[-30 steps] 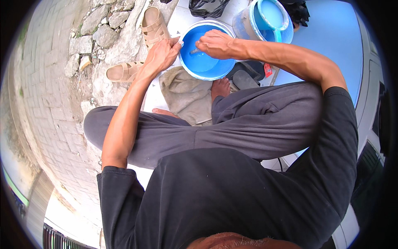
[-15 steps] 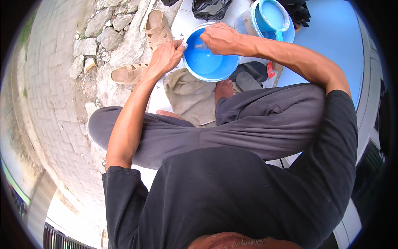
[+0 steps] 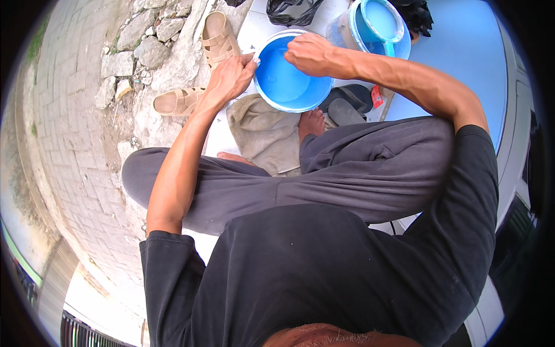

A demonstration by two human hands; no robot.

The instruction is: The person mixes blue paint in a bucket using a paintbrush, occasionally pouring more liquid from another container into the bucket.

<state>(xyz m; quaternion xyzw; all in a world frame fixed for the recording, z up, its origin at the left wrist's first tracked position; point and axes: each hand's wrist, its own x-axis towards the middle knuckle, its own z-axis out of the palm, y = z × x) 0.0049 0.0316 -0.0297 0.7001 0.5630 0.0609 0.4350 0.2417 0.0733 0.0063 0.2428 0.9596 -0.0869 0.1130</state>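
Observation:
A round blue bucket with a pale rim stands in front of my crossed legs, with blue liquid inside. My left hand is closed at the bucket's left rim, thumb and fingers pinching the edge beside a small white spot. Over the bucket's far right side, my right hand makes a fist, knuckles up. Whatever it grips is hidden beneath the fingers. Below the bucket lies a crumpled beige cloth, close to my bare foot.
A larger tub with a light-blue dipper stands at the far right. Black plastic bags lie behind the bucket. Tan sandals sit at left, near loose stones. Dark slippers and a red packet lie right of the bucket.
My right hand has shifted slightly to the right over the bucket. A greyish flat piece seen below its fingers earlier no longer shows. My left hand stays at the rim.

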